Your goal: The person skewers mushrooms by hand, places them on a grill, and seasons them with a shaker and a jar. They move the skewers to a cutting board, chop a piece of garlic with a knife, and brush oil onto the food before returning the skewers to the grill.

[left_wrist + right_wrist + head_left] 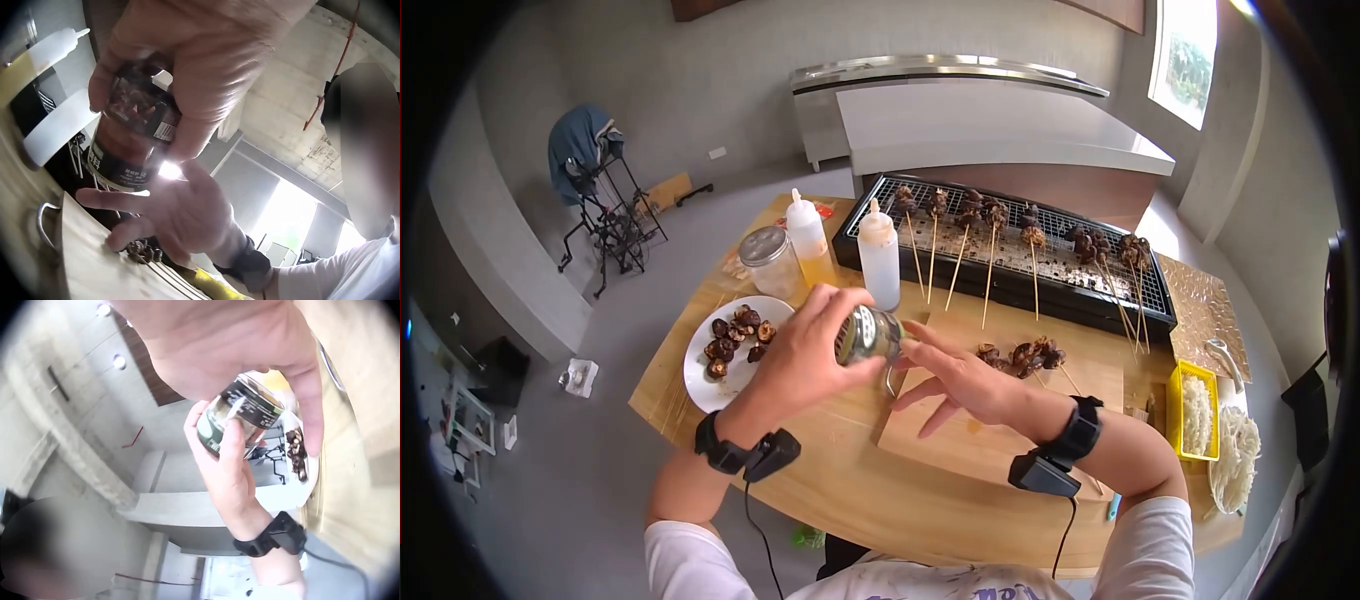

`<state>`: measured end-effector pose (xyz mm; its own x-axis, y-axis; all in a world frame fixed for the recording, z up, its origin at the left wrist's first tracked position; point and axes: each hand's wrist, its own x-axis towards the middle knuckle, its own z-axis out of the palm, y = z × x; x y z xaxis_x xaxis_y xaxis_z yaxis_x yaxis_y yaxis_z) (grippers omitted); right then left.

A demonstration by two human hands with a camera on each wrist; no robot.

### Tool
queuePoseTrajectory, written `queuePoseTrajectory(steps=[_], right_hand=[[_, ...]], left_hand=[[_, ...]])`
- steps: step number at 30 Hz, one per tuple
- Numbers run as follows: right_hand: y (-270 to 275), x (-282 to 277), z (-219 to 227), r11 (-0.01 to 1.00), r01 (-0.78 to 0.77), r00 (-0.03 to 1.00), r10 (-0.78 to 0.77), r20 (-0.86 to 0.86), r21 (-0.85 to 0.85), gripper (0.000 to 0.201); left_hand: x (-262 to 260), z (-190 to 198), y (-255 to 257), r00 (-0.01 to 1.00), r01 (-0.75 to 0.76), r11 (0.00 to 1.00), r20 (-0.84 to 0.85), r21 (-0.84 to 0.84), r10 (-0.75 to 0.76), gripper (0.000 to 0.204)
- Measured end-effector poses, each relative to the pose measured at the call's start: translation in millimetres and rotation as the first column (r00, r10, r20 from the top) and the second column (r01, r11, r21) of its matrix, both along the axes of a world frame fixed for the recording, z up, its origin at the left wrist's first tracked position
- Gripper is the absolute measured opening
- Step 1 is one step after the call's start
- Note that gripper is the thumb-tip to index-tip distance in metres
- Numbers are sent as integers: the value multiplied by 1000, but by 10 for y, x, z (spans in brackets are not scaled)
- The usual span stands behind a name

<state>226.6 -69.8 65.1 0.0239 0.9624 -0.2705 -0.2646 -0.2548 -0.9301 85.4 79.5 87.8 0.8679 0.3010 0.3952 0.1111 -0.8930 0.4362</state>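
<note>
My left hand (800, 350) grips a small clear seasoning jar (875, 335) with a dark printed label, held tilted above the table. Red-brown contents show through its wall in the left wrist view. My right hand (965, 385), fingers spread, has its fingertips right at the jar's end. Below the right hand lies a wooden cutting board (935, 450), bearing several mushroom skewers (1035, 357) at its far side. Left of the jar, a white plate (698, 375) holds loose dark mushrooms (722, 348).
Behind the board stands a long black grill (1050, 285) with several skewers on it. Two squeeze bottles, one yellowish (808, 240) and one whitish (880, 260), stand beside a metal-lidded jar (770, 265). A yellow basket (1178, 410) of white strands sits at right.
</note>
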Motion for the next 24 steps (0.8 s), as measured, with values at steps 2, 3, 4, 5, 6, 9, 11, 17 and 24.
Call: queuePoseTrajectory(steps=[2, 3, 4, 5, 6, 9, 11, 17, 24], right_hand=[[-117, 62, 68, 1000, -24, 956, 23, 291, -1, 59], [-189, 86, 71, 1000, -30, 955, 29, 296, -3, 59], [-281, 81, 54, 994, -109, 915, 106, 389, -14, 56], [-371, 75, 41, 982, -187, 859, 180, 479, -33, 54], [-455, 73, 33, 980, -194, 853, 188, 486, -38, 54], [-675, 28, 33, 928, -371, 662, 282, 694, -23, 45], [-779, -34, 76, 904, -418, 626, 359, 693, -91, 40], [-887, -179, 266, 821, -561, 563, 473, 677, -106, 36], [-870, -143, 234, 815, -571, 559, 474, 681, -99, 36]], left_hand=[[104, -83, 261, 997, -79, 995, -20, 55, 80, 53], [165, -134, 388, 986, -124, 986, -95, 115, 135, 53], [227, -203, 499, 967, -164, 970, -166, 177, 193, 53], [295, -304, 598, 967, -171, 970, -159, 173, 199, 53], [367, -416, 696, 964, -152, 961, -181, 232, 196, 54], [550, -558, 855, 944, -133, 943, -251, 304, 214, 56], [640, -602, 912, 923, -140, 937, -301, 319, 240, 58], [761, -648, 916, 907, -168, 970, -358, 176, 222, 66], [422, -474, 845, 951, -234, 957, -166, 172, 262, 68]])
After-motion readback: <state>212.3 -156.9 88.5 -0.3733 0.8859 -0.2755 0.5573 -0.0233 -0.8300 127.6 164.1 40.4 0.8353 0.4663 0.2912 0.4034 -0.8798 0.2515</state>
